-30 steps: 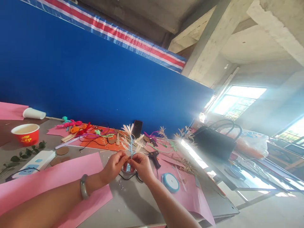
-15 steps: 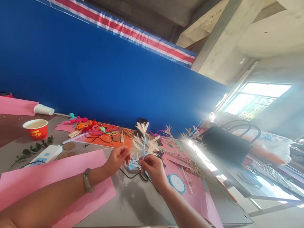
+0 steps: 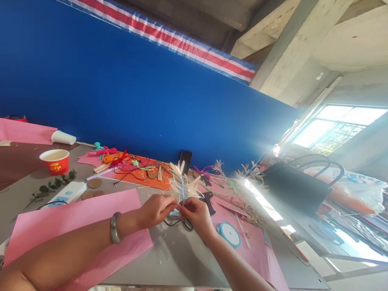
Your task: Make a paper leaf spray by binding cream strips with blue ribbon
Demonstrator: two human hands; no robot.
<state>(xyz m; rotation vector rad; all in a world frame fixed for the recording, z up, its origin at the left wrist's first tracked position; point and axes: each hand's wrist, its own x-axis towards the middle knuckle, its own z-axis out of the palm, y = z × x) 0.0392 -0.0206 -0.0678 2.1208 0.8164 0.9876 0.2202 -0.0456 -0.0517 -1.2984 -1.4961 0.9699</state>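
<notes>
Over the middle of the table, my right hand (image 3: pixel 196 216) pinches the stem of a handmade flower (image 3: pixel 182 184) between thumb and fingers. The flower has pale, pointed, husk-like petals and stands upright, its stem wrapped in light blue. My left hand (image 3: pixel 159 210), with a bangle (image 3: pixel 115 227) on the wrist, is closed against the right fingertips at the lower stem. A bit of light blue tape shows under its fingers; the pinch itself is mostly hidden. Right of my hands lies a light blue tape roll (image 3: pixel 228 235) on pink paper.
Pink paper (image 3: pixel 81 238) lies under my left forearm. A red paper cup (image 3: pixel 55 161), a white power strip (image 3: pixel 66 194) and a leafy sprig (image 3: pixel 54 184) are at left. A phone (image 3: pixel 186 159) leans on the blue panel (image 3: pixel 136 89). A black bag (image 3: pixel 294 186) stands at right.
My left hand has moved right and now meets the right fingertips at the stem. The flower has turned and sits slightly lower. The view has shifted a little left.
</notes>
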